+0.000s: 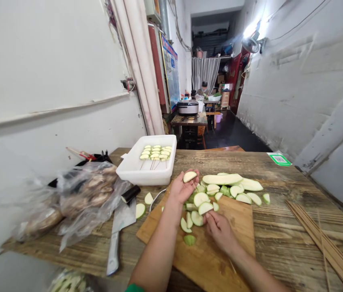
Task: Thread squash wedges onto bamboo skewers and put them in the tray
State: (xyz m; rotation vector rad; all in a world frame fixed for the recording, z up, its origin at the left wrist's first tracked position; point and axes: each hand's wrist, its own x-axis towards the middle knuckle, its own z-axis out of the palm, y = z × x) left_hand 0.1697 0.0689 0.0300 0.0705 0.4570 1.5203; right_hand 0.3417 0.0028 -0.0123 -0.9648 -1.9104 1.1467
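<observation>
A half-round zucchini slice (189, 176) rests in the curled fingers of my left hand (182, 187), above the back of the cutting board (238, 227). My right hand (219, 230) is closed in a pinch on a thin wooden skewer (232, 266), whose lower end sticks out below the palm. The skewer's other end shows by the slice in my left hand; whether it has pierced it I cannot tell. Cut zucchini slices (201, 198) lie heaped between and under my hands. Longer zucchini pieces (222, 179) lie behind the heap.
A white plastic tub (142, 177) with skewered slices stands at the back left. A cleaver (118, 233) lies left of the board, near a dark cut piece (130, 194) and filled plastic bags (89, 194). Loose skewers (326, 243) lie at right, a green-edged code card (279, 159) behind them.
</observation>
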